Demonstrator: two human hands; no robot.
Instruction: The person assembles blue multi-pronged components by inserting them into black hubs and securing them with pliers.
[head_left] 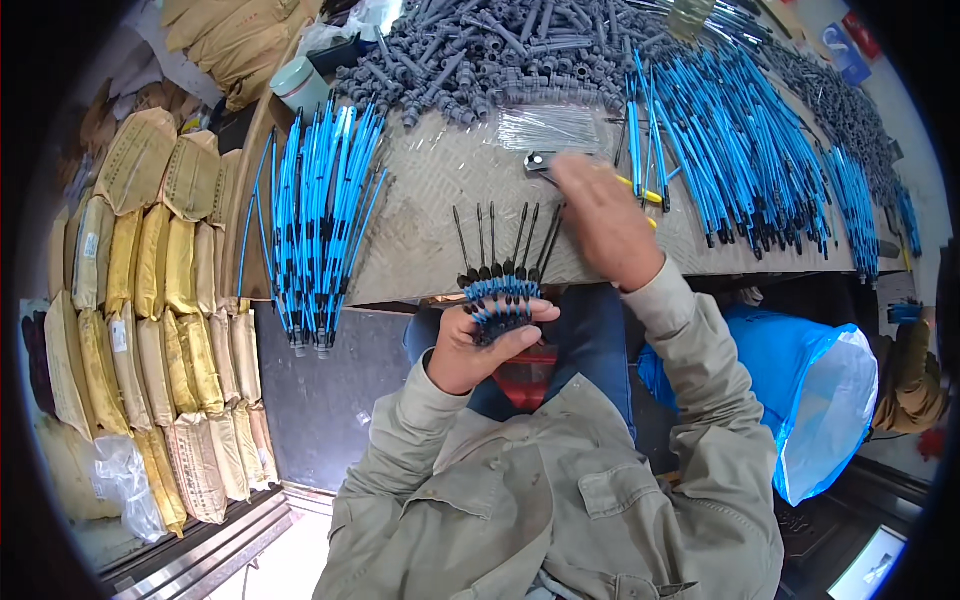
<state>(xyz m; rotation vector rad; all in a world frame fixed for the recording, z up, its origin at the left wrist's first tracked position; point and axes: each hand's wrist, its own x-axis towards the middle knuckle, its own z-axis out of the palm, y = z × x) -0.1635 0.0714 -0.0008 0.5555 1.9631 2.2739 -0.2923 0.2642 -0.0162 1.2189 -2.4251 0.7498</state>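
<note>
My left hand (480,345) is closed round a fan of thin blue tubes with black fittings (500,290), held over my lap just off the table's front edge. Several slim black stems rise from the bundle and spread apart at their tops. My right hand (607,220) is raised to the right of these stems, over the table edge. Its fingers run together, and what they hold, if anything, is hidden. Behind it lies a hand tool with yellow handles (640,190) and a dark metal head, partly covered by the hand. A flat bundle of thin clear strips (548,128) lies farther back.
Long blue tubes with black ends lie in a left pile (325,210) and a larger right pile (740,140), overhanging the front edge. Grey plastic fittings (500,50) heap along the back. A cup (300,85), stacked tan packages (160,260) and a blue bag (800,400) flank me.
</note>
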